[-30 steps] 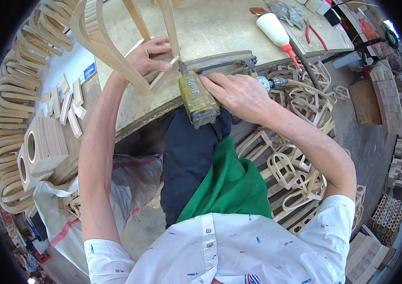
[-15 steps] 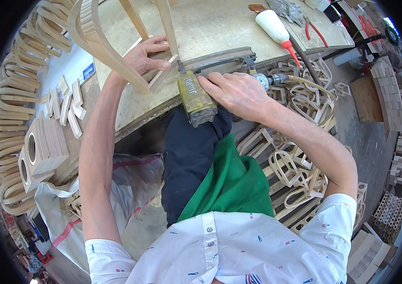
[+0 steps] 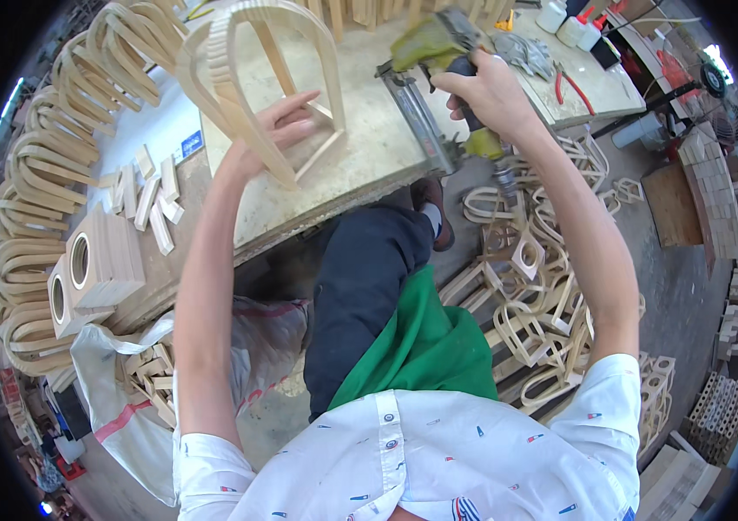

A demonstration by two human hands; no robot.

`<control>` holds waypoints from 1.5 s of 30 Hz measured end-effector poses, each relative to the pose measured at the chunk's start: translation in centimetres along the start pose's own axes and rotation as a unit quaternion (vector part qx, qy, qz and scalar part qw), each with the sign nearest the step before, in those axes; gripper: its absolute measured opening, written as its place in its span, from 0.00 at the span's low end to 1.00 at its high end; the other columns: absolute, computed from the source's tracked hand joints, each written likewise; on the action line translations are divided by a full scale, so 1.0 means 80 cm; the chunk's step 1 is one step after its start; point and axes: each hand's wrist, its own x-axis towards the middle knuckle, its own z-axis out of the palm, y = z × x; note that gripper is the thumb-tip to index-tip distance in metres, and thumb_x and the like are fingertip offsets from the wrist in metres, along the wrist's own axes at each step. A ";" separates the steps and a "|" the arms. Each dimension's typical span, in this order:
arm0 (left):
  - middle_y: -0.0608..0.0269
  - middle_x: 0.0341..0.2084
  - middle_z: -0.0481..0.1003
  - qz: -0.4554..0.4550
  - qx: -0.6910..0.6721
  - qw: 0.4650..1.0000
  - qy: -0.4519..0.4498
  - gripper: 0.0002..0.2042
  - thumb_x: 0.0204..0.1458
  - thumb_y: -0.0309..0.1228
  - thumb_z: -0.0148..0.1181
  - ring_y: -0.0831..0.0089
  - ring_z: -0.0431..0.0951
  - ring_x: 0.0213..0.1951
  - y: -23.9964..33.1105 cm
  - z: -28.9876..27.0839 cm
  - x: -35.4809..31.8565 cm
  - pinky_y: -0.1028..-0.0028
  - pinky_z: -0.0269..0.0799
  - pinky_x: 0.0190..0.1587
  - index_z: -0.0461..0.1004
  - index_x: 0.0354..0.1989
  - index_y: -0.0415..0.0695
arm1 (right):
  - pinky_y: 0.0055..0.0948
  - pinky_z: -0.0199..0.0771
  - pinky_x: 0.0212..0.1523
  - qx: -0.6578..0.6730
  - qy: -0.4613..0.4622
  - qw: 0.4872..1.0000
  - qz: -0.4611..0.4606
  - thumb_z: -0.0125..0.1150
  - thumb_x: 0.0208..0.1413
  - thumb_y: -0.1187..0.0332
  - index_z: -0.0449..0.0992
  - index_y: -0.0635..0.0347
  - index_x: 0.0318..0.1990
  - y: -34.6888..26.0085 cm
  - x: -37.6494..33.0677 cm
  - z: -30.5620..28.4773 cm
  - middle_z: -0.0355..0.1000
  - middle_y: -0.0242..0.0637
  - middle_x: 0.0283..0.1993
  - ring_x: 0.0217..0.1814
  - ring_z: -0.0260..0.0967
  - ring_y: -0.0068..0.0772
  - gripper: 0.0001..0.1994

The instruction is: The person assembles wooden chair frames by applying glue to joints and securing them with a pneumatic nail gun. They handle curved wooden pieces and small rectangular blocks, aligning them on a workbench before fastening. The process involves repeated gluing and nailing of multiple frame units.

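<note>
A pale bentwood frame (image 3: 224, 82) with arched strips and a small base stands upright on the bench. My left hand (image 3: 280, 128) reaches between its legs, thumb and fingers spread apart, wrist close against one leg. The fingers lie near the base bar (image 3: 321, 154). Raised above the bench to the right, my right hand (image 3: 489, 97) is wrapped round the dark handle of a yellow-green nail gun (image 3: 434, 42). Its long magazine (image 3: 419, 117) points down toward the bench edge, and a metal air fitting (image 3: 505, 178) hangs below the handle.
Arched wooden pieces (image 3: 35, 204) line the bench's left side, near short wood blocks (image 3: 148, 195) and square blocks with round holes (image 3: 108, 260). Gloves (image 3: 523, 54), red-handled pliers (image 3: 572, 87) and white bottles (image 3: 573, 32) lie at right. Wooden frames (image 3: 525, 321) crowd the floor.
My right hand has lifted the nail gun from beside the frame's base, up and to the right, and turned it. My left hand stays within the frame. The view has shifted slightly.
</note>
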 end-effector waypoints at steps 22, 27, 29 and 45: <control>0.59 0.49 0.72 -0.056 0.044 0.957 0.281 0.23 0.52 0.25 0.56 0.76 0.74 0.43 0.070 -0.032 -0.066 0.73 0.70 0.49 0.65 0.58 0.37 | 0.33 0.69 0.53 0.051 0.198 0.979 0.009 0.59 0.52 0.65 0.72 0.72 0.50 0.133 0.022 0.060 0.75 0.51 0.46 0.49 0.73 0.43 0.21; 0.56 0.40 0.76 -0.067 0.000 0.958 0.278 0.12 0.52 0.27 0.60 0.77 0.78 0.32 0.069 -0.059 -0.051 0.78 0.74 0.36 0.73 0.43 0.35 | 0.29 0.71 0.49 0.326 0.082 0.940 0.055 0.56 0.59 0.63 0.74 0.67 0.49 0.055 -0.013 0.034 0.76 0.40 0.44 0.47 0.72 0.29 0.17; 0.58 0.37 0.77 -0.027 -0.006 0.964 0.264 0.09 0.53 0.26 0.59 0.77 0.78 0.32 0.084 -0.046 -0.053 0.79 0.74 0.34 0.74 0.40 0.35 | 0.28 0.71 0.48 0.377 0.031 0.923 0.068 0.53 0.61 0.62 0.73 0.67 0.50 0.037 -0.013 0.017 0.75 0.39 0.45 0.48 0.72 0.27 0.17; 0.52 0.50 0.71 0.168 0.005 0.920 0.353 0.11 0.56 0.22 0.55 0.66 0.72 0.53 0.160 0.029 -0.135 0.66 0.68 0.55 0.69 0.47 0.35 | 0.23 0.71 0.47 0.460 -0.038 0.880 -0.112 0.52 0.61 0.74 0.67 0.67 0.54 -0.069 -0.051 0.087 0.72 0.34 0.41 0.43 0.71 0.23 0.15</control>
